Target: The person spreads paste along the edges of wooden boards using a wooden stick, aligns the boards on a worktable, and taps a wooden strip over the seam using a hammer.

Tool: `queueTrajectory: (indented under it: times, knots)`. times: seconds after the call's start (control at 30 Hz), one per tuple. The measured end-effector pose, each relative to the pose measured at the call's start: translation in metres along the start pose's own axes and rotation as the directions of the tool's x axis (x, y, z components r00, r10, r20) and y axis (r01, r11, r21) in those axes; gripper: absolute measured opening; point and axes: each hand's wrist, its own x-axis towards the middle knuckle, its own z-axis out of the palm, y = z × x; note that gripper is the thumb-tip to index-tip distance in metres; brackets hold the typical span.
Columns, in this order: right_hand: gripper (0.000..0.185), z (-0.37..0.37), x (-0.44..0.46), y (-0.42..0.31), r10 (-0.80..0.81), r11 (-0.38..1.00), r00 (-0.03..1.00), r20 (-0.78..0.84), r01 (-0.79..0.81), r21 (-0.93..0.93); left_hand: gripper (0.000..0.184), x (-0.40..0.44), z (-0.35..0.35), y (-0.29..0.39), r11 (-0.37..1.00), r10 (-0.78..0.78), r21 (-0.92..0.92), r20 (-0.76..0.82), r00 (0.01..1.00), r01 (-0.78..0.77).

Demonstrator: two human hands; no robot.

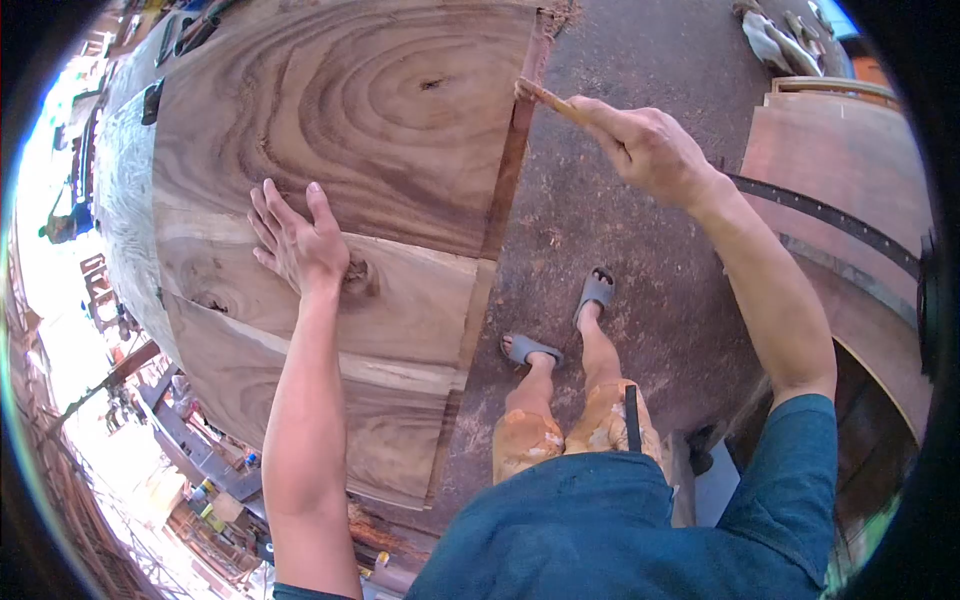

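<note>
A large wooden panel (pixel 400 130) with swirling dark grain lies in front of me. My left hand (pixel 298 235) rests palm down on it with the fingers spread, beside a dark knot (pixel 358 275). My right hand (pixel 645 145) is closed around a thin wooden-handled brush (pixel 552 101). The brush's tip meets the panel's right edge near the far corner, where the side face (pixel 522 125) looks reddish. The fine shape of the tip is too small to make out.
Beneath me is a dusty concrete floor (pixel 640 270), with my sandalled feet close to the panel's edge. Pale curved wooden boards (pixel 820 150) and a dark strip with holes (pixel 830 205) stand at right. Dark tools (pixel 195 35) lie at the panel's far left corner.
</note>
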Motion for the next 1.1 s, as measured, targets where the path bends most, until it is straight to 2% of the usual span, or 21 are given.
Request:
queueTrajectory:
  times: [0.27,0.57,0.6,0.7,0.83,0.93,1.1]
  knots:
    - [0.052,0.009,-0.024,-0.027,-0.012,0.997,0.993,0.116,0.02,-0.068,0.078,0.0,-0.004,0.002,1.0,-0.003,-0.005,0.032,0.999,0.003]
    - [0.059,0.012,-0.049,-0.063,-0.034,0.999,0.958,0.284,0.037,-0.007,0.08,0.0,-0.004,0.002,1.0,-0.003,-0.012,0.031,1.0,0.004]
    - [0.059,0.017,-0.051,-0.059,-0.04,0.994,0.994,0.099,0.029,0.11,0.08,0.0,-0.004,0.002,1.0,-0.004,-0.012,0.032,0.999,0.004]
    - [0.057,0.041,-0.05,-0.057,0.119,0.966,0.969,-0.215,-0.063,0.249,0.08,0.0,-0.003,0.001,1.0,-0.014,-0.02,0.022,1.0,0.015]
    - [0.058,0.088,-0.051,-0.059,0.178,0.956,0.92,-0.348,-0.079,0.281,0.08,0.0,-0.003,0.002,1.0,-0.008,-0.017,0.015,1.0,0.009]
    - [0.064,0.111,-0.06,-0.06,0.166,0.975,0.925,-0.342,-0.101,0.198,0.08,-0.001,-0.003,0.003,1.0,-0.011,-0.025,0.015,1.0,0.011]
    - [0.073,0.09,-0.079,-0.072,0.186,0.983,0.969,-0.165,-0.184,0.024,0.079,0.001,-0.001,0.0,1.0,-0.008,-0.005,0.013,1.0,0.008]
